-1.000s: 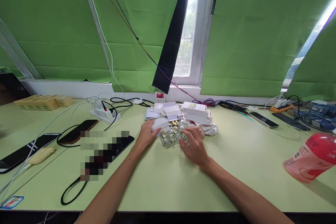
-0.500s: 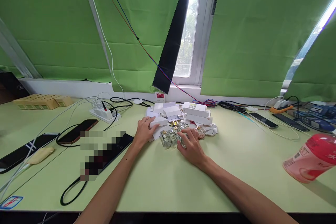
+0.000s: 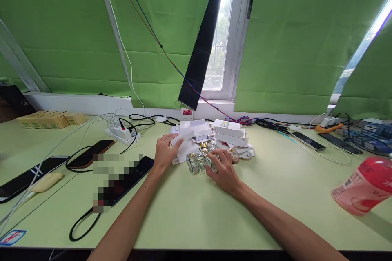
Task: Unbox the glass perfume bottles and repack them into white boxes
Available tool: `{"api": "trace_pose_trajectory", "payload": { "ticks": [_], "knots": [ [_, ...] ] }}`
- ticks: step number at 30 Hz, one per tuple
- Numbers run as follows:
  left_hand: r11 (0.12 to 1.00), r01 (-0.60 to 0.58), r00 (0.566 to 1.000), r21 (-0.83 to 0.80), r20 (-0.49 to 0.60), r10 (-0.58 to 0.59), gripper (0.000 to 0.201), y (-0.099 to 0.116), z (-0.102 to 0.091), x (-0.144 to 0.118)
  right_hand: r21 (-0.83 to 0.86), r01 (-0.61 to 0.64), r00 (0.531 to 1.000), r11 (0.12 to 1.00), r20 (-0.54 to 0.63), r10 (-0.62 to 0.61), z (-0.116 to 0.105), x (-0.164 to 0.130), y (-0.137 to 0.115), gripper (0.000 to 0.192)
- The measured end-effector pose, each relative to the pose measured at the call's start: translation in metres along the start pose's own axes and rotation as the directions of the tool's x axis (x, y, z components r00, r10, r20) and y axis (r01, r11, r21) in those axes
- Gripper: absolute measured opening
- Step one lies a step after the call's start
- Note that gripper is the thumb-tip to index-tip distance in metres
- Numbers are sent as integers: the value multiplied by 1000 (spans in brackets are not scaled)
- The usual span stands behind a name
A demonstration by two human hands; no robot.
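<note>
Glassy items lie in a tight cluster near the middle of the pale green table. Bare tabletop runs from them to the near edge, between the two forearms, and more opens out on their right as far as a red-lidded pink container. Behind, a heap of white cartons closes off the far side. The items are clear and shiny, set side by side, with gold-coloured bits on top; the finer shape is too small to tell.

The right hand reaches over the cluster's right part, palm down and half open, fingers loosely bent; whether it grips any piece I cannot tell. The left hand is just left of the cluster, thumb and fingers pinched on a tilted white box.

Beside the left forearm lies a black phone; beyond it sits a white power strip.
</note>
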State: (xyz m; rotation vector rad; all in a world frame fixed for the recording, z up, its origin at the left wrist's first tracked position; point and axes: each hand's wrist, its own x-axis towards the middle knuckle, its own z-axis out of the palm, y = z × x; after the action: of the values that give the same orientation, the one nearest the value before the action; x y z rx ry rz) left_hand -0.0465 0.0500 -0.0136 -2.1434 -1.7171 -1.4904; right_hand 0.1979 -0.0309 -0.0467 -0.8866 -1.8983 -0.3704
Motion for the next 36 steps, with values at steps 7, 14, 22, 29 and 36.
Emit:
{"api": "trace_pose_trajectory", "payload": {
  "ticks": [7, 14, 22, 29, 36],
  "knots": [
    [994, -56, 986, -90, -161, 41, 36, 25, -10, -5, 61, -89, 990, 994, -100, 95, -10, 4, 0, 18],
    [976, -196, 969, -96, -170, 178, 35, 43, -9, -15, 136, -199, 959, 971, -177, 221, -17, 6, 8, 21],
    [995, -99, 983, -9, -156, 96, 36, 27, 9, -17, 86, -252, 933, 964, -243, 266, -20, 10, 24, 17],
    [998, -59, 995, 28, -80, 61, 38, 17, 15, -17, -112, -326, 884, 939, -387, 261, -39, 10, 88, 16],
    [996, 37, 998, 78, 56, -42, 38, 3, 22, -17, -203, -348, 929, 915, -206, 307, -41, -1, 128, 29]
  ]
}}
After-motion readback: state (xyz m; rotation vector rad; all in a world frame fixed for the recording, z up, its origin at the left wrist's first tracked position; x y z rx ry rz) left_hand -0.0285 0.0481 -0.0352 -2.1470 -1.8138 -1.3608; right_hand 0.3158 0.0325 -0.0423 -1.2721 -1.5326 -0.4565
